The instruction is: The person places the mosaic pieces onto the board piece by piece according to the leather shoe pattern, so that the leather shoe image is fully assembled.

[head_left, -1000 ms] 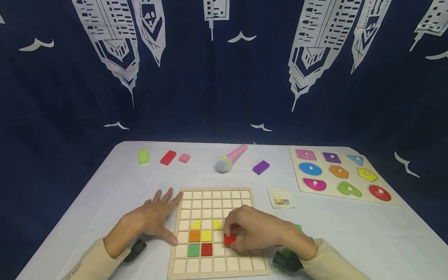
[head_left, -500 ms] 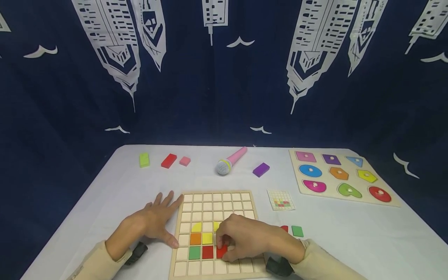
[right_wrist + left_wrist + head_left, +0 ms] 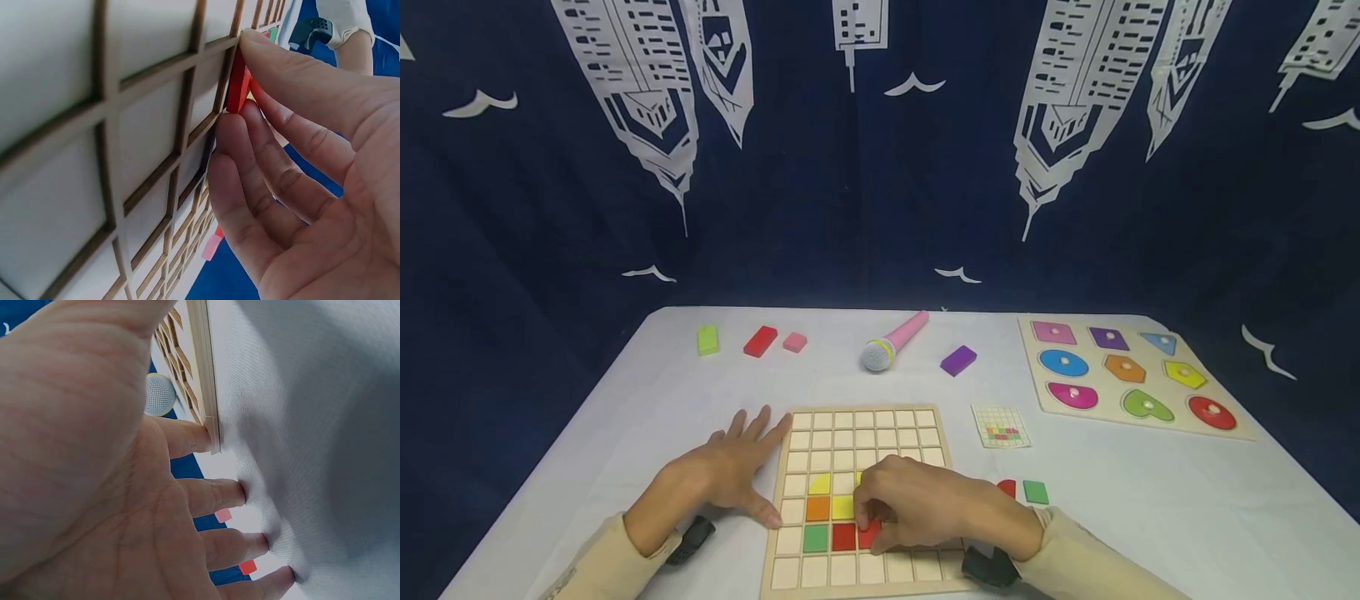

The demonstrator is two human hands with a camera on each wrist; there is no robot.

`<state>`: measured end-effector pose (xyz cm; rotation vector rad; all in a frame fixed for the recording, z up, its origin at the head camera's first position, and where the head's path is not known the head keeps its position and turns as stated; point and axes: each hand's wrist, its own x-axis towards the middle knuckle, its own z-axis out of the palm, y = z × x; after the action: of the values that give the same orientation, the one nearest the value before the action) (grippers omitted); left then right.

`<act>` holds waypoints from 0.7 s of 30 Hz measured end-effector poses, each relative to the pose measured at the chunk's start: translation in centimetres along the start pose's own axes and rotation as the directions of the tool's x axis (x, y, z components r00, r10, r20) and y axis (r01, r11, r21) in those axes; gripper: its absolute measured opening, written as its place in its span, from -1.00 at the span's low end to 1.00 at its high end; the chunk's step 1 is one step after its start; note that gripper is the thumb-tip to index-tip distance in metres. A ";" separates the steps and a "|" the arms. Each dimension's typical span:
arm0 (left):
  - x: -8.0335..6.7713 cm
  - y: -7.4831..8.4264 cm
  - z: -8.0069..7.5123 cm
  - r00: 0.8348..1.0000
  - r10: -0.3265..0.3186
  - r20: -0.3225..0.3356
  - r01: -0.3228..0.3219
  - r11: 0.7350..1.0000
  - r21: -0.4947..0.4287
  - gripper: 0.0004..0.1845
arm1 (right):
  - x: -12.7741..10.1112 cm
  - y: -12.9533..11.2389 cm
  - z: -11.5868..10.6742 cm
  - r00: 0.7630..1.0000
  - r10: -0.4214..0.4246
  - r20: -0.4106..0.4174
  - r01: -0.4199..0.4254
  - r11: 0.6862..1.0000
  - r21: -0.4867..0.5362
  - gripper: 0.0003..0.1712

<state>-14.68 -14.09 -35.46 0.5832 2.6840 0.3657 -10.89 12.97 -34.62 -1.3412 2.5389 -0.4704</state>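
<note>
My right hand [image 3: 917, 504] pinches a red square tile [image 3: 868, 533] between thumb and fingers over the wooden grid board [image 3: 880, 417]. In the right wrist view the red tile [image 3: 237, 84] stands at the board's slots, slightly tilted. To its left a dark red tile [image 3: 843, 537] and a green tile [image 3: 816, 538] lie in the same row. Orange [image 3: 817, 507] and yellow tiles [image 3: 842, 507] sit one row above, with a yellow rounded piece [image 3: 819, 483] higher up. My left hand [image 3: 722, 471] spreads its fingers at the board's left edge, fingertips on the cloth.
A small pattern card [image 3: 1002, 427] lies right of the board. Red [image 3: 1007, 487] and green pieces [image 3: 1035, 492] lie beside my right forearm. Farther back are a toy microphone [image 3: 895, 342], a purple block [image 3: 958, 360], a red block [image 3: 761, 341] and a shape puzzle [image 3: 1135, 375].
My right hand has moved left and slightly down the board, bringing the red tile beside the dark red one. The left hand keeps its place.
</note>
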 end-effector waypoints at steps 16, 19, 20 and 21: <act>0.1 0.0 0.0 1.000 -0.011 0.004 0.011 1.000 -0.019 0.47 | -1.4 0.2 -0.1 1.000 -0.003 -0.003 0.003 1.000 0.026 -0.82; 0.1 -0.1 0.1 1.000 -0.018 0.005 0.018 1.000 -0.024 0.48 | -2.2 0.5 -0.5 1.000 -0.010 -0.013 0.011 0.999 0.032 -0.78; 0.2 -0.1 0.1 1.000 -0.020 0.005 0.020 1.000 -0.023 0.48 | -2.6 0.6 -0.7 1.000 -0.003 -0.018 0.004 0.999 0.041 -0.76; 0.2 -0.1 0.1 1.000 -0.022 0.004 0.022 1.000 -0.023 0.48 | -2.9 0.8 -0.9 1.000 0.009 -0.024 -0.008 0.999 0.054 -0.74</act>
<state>-14.84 -14.11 -35.66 0.5468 2.6770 0.3882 -10.18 16.00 -33.95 -1.3133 2.5314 -0.5530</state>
